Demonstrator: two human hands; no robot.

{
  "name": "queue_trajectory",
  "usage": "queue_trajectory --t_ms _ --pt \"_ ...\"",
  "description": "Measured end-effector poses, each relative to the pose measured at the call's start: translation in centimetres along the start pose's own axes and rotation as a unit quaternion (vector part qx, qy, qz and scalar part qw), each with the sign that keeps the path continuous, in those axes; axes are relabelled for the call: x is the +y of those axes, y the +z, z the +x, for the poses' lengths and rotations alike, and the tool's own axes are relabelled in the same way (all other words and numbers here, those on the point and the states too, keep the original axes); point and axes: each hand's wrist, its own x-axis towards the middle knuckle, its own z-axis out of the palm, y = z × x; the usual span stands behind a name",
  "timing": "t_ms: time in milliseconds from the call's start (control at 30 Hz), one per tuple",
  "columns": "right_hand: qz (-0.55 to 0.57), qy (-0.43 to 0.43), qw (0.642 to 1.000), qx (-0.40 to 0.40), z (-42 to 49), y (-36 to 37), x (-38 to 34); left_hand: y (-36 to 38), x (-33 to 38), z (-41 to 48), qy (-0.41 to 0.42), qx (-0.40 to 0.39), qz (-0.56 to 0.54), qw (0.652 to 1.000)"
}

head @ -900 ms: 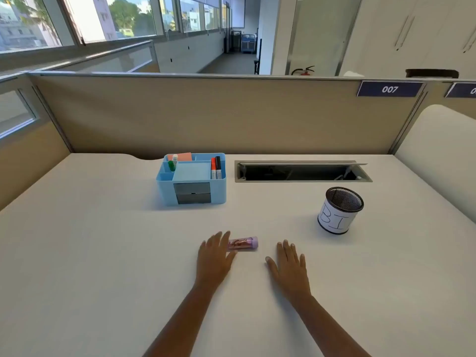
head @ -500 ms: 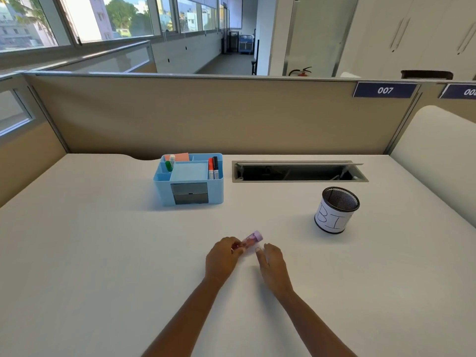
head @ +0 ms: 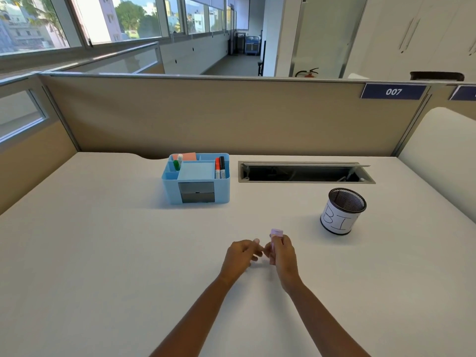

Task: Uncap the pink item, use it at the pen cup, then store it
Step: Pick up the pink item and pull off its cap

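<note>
The pink item, a small pink tube with a lilac cap on top, stands upright just above the white desk, gripped by my right hand. Fingers hide most of the tube's body. My left hand is just left of it, fingers loosely curled, fingertips close to the tube's middle with nothing in them. The pen cup, black mesh with a white paper label marked "BI", stands to the far right of my hands.
A blue desk organiser with markers, a green-capped stick and note pads sits at the back centre-left. An open cable slot is sunk into the desk behind the cup. Beige partition walls close the back and left.
The pink item was lifted off the desk by my left hand, passed to my right hand and turned from lying sideways to upright, cap up. My left hand has let go.
</note>
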Motion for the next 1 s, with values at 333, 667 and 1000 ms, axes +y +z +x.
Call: queue_trajectory --t_ms 333,667,1000 --pt "-0.276 -0.162 0.946 -0.057 -1.5 -1.2 1.7 0.8 2.2 0.7 -0.005 -0.018 0.04 0.999" --pt "-0.361 -0.189 0.911 -0.062 -1.5 -1.5 1.9 0.6 1.8 0.6 0.009 0.007 0.06 0.998" --pt "-0.281 -0.147 0.944 -0.091 -1.2 -1.7 2.2 0.1 2.4 0.7 0.027 0.111 0.086 0.99"
